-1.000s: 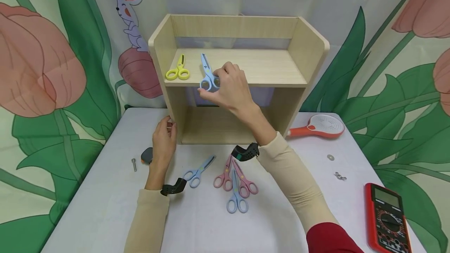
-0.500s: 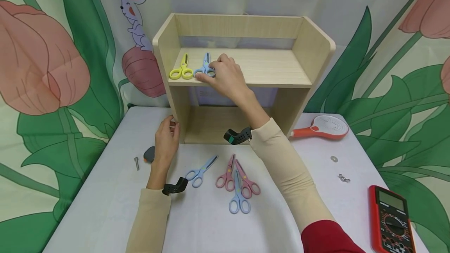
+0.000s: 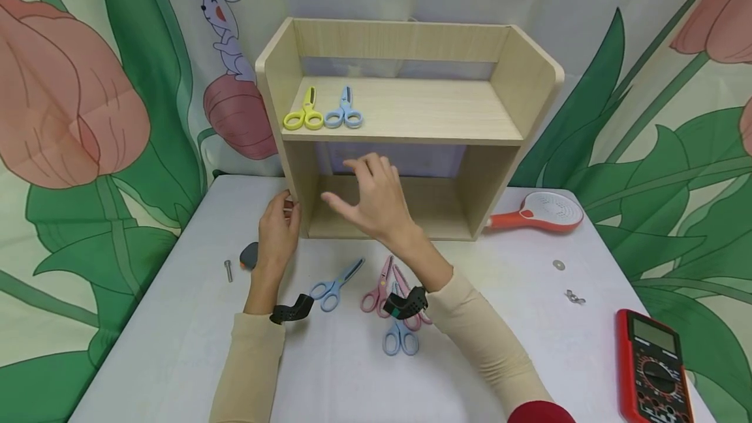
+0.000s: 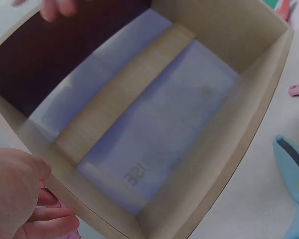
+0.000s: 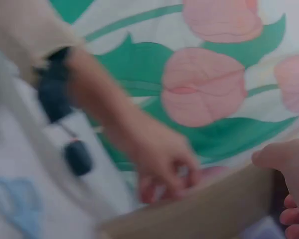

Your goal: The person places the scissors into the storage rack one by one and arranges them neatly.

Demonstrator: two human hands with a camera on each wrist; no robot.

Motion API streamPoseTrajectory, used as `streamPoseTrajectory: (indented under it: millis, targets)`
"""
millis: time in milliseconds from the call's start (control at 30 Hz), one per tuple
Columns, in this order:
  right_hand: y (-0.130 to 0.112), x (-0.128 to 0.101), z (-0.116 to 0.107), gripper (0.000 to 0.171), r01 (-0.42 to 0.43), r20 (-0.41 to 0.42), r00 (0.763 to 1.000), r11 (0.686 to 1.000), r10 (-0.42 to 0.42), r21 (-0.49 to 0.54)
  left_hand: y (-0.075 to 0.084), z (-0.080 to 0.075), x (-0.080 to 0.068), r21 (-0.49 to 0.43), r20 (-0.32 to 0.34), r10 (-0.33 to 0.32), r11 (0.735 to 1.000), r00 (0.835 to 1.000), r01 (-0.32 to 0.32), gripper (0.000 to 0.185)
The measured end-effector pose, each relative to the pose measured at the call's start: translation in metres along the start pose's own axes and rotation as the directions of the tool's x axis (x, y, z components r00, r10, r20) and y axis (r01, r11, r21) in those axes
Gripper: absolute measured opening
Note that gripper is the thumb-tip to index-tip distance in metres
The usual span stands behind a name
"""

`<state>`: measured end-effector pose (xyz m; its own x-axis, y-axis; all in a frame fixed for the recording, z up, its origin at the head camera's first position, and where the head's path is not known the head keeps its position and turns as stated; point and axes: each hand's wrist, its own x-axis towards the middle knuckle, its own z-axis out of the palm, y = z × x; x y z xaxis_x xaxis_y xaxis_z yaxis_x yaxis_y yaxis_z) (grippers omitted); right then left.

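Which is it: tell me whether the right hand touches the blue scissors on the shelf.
Apart. The head view shows the right hand empty and below the shelf board, with a clear gap up to the blue scissors lying beside the yellow scissors.

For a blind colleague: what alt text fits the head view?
A right hand, open, hovers before a wooden shelf holding yellow scissors and blue scissors. The left hand grips its side; more scissors lie on the table.

Bright, even, soft light; sharp from the head, blurred at the wrists.
Faint shadows only, no glare; bowed at the edges of the head view, dim and smeared by motion throughout the right-wrist view, soft in the left-wrist view.
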<state>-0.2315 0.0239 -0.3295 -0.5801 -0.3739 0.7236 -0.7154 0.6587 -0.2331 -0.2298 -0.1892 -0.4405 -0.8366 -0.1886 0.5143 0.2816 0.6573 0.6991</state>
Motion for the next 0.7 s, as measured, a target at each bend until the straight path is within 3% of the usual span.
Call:
streamPoseTrajectory:
  millis: [100, 167, 267, 400, 567, 700]
  targets:
    - [-0.003, -0.034, 0.018, 0.064, -0.044, 0.128, 0.991, 0.999, 0.044, -0.003, 0.001, 0.000, 0.000, -0.005, -0.001, -0.002, 1.000, 1.000, 0.002, 0.037]
    - [-0.005, -0.055, 0.031, 0.068, -0.080, 0.233, 0.969, 0.996, 0.084, -0.028, 0.001, -0.001, 0.000, -0.009, 0.000, -0.008, 1.000, 1.000, 0.008, 0.037]
    - [-0.009, -0.085, 0.051, 0.074, -0.121, 0.376, 0.915, 0.989, 0.145, -0.086, 0.002, -0.001, 0.001, -0.010, 0.000, -0.011, 1.000, 1.000, 0.011, 0.037]
    - [-0.013, -0.116, 0.075, 0.081, -0.080, 0.513, 0.843, 0.981, 0.162, -0.178, 0.003, -0.001, 0.001, -0.014, 0.000, -0.017, 1.000, 1.000, 0.017, 0.037]
    - [-0.015, -0.139, 0.088, 0.077, -0.020, 0.610, 0.774, 0.970, 0.167, -0.241, 0.003, -0.001, 0.000, -0.020, 0.003, -0.022, 1.000, 1.000, 0.022, 0.038]
    - [-0.014, -0.144, 0.085, 0.063, -0.036, 0.607, 0.775, 0.972, 0.174, -0.232, 0.003, -0.001, 0.000, -0.020, 0.000, -0.020, 1.000, 1.000, 0.020, 0.038]
